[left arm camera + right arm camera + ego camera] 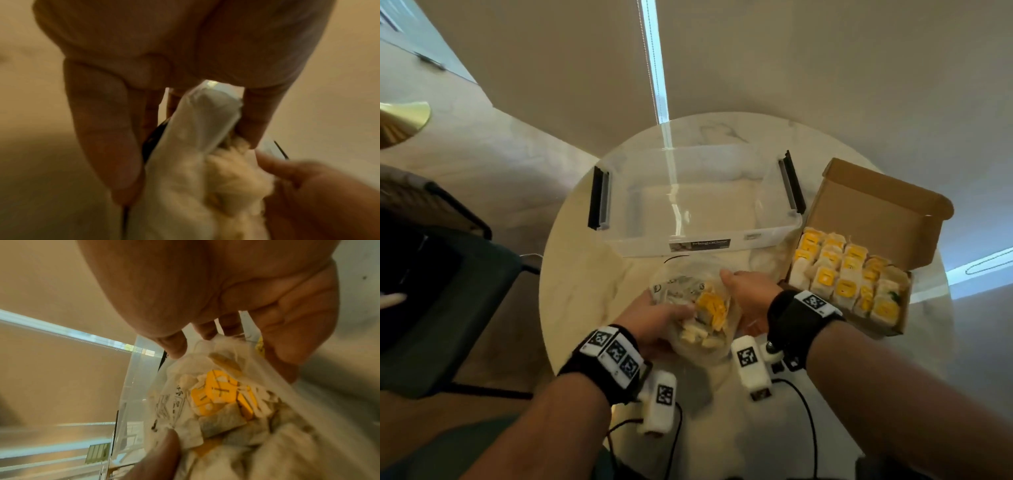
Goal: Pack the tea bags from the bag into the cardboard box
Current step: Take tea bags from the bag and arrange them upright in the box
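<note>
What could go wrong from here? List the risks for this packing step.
1. The cardboard box already looks nearly full of tea bags, so further ones may not fit or may crush the rows.
2. The left hand and right hand pull the thin plastic bag open; it might tear or spill loose tea bags onto the table.

Likely a home, dining/living rm: round marble-look table w/ dark chair at 9 o'clock, closed roller blinds at 12 (daylight slit between), brass disc at 10.
</note>
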A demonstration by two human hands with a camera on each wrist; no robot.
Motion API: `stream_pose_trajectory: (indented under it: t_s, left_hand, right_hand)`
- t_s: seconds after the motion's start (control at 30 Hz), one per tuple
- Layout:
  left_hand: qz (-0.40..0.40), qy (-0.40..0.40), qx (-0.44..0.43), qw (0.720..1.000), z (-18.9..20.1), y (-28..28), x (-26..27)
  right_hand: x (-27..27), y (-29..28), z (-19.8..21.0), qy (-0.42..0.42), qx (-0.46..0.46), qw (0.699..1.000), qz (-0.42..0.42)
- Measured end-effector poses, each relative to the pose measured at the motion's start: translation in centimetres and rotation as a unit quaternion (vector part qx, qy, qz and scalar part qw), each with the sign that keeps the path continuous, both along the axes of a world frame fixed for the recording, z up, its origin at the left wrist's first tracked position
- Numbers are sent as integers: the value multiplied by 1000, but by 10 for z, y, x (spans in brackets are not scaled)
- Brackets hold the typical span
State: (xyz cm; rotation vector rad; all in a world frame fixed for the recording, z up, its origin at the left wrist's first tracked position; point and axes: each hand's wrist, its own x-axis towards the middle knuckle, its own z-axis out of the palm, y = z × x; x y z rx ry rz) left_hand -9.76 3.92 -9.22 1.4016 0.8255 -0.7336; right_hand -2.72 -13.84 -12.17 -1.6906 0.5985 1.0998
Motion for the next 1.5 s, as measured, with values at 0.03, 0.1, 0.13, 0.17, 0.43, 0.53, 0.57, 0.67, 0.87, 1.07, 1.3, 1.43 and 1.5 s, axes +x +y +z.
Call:
stream_pose_trajectory:
  t_s: [0.03,0.1,0.13,0.17,0.43,0.53,0.57,0.67,0.87,1.07,1.3,1.43,1.5]
  left_hand:
    - [15,23,-44,999,-5,2,-1]
    - [49,59,-122,990,-10,7,-1]
    - [68,61,-154,984,-12,9,-1]
    - [85,57,-170,980,-16,12,-1]
    - [155,47,-278,947,-15,9,2]
    - [160,47,-287,943,-14,6,4]
    - [157,50,-286,944,-16,5,4]
    - [144,63,-277,948,-22,4,4]
    - [154,52,-224,961,-40,9,6]
    - [179,42,-189,965,-52,7,10]
    - [180,101,-220,954,-45,3,11]
    - [173,107,-228,952,-42,4,8]
    - [176,107,-219,954,-47,6,8]
  right_hand:
    - [0,1,-8,7,4,1000,-15]
    - [-1,1,-18,-6,-1,1000,-25]
    - [-2,1,-22,-10,2,1000,-30]
    - [-4,1,-23,-9,14,999,-35]
    - [-7,5,-20,41,164,972,-164]
    - [-8,6,-15,1,111,988,-106]
    - [-9,6,-13,-32,75,993,-89]
    - [-7,5,-24,-65,65,990,-106]
    - [-23,-17,28,-341,-132,930,41]
    - [-48,-20,46,-400,-113,846,333]
    - [-49,-5,24,-404,-158,816,382]
    - [-51,-11,19,-389,-158,831,364]
    - [-49,-19,18,-389,-151,849,325]
